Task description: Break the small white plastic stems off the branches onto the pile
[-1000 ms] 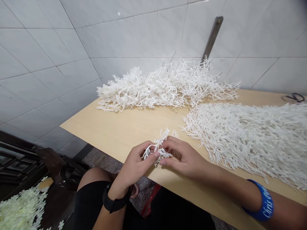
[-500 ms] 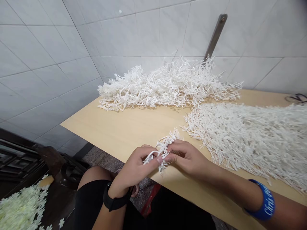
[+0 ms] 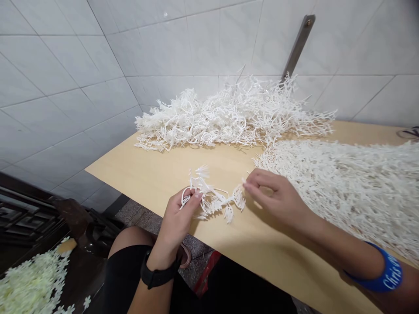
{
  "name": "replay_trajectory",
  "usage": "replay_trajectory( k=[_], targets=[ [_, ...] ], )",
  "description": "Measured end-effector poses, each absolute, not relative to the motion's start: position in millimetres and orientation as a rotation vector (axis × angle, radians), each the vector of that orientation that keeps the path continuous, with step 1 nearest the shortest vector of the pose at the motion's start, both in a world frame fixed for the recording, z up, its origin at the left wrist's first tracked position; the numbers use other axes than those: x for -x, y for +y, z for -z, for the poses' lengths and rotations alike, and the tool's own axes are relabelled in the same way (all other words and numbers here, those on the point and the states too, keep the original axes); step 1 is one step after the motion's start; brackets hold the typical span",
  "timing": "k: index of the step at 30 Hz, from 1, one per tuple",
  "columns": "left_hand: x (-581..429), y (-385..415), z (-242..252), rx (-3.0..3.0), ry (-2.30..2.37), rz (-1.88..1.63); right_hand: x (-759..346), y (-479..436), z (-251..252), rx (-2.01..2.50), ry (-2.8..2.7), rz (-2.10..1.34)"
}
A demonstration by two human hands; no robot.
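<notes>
My left hand [image 3: 178,218] pinches one end of a white branched plastic sprig [image 3: 212,198] above the near edge of the light wooden table [image 3: 157,174]. My right hand [image 3: 278,198] has its fingers pinched at the sprig's other end, so the piece is stretched out between both hands. A black watch sits on my left wrist and a blue band on my right. Just right of my right hand lies a large heap of fine white sprigs [image 3: 343,183].
A second pile of coarser white branched pieces [image 3: 229,115] lies at the table's back against the tiled wall. A metal bracket [image 3: 297,43] hangs on the wall. Pale yellow-green plastic flowers [image 3: 29,283] lie on the floor at lower left.
My hands were together, working the sprig between the fingertips. They have moved apart, the right hand going right, and the sprig is now drawn out between them.
</notes>
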State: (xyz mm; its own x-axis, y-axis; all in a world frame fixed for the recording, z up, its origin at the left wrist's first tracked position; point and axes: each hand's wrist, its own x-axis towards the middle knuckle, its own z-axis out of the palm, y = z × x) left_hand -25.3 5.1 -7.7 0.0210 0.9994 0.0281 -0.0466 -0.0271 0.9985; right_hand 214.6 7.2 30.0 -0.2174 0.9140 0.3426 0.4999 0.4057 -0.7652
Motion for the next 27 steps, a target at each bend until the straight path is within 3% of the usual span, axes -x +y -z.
replay_trajectory(
  k=[4,6,13,23,27],
  targets=[
    [22.5,4.1,5.2,-1.314,1.189,-1.233,-226.9,22.5,-24.6,1.479,-1.747,-0.106],
    [21.8,3.3,1.1,-1.38,1.194,-1.181,-227.0,21.5,-24.3,1.493,-1.754,-0.014],
    [17.9,-1.4,-11.1,-1.514,1.171,-1.005,-191.8,-6.2,-25.5,1.12,-2.11,-0.622],
    [12.8,-4.2,-17.3,-1.601,1.117,-0.758,-180.3,-7.9,-13.6,1.054,-2.004,-0.824],
    [15.5,-3.2,-18.0,-1.611,1.045,-0.776,-181.7,-7.6,-11.3,1.065,-1.927,-1.154]
  ],
)
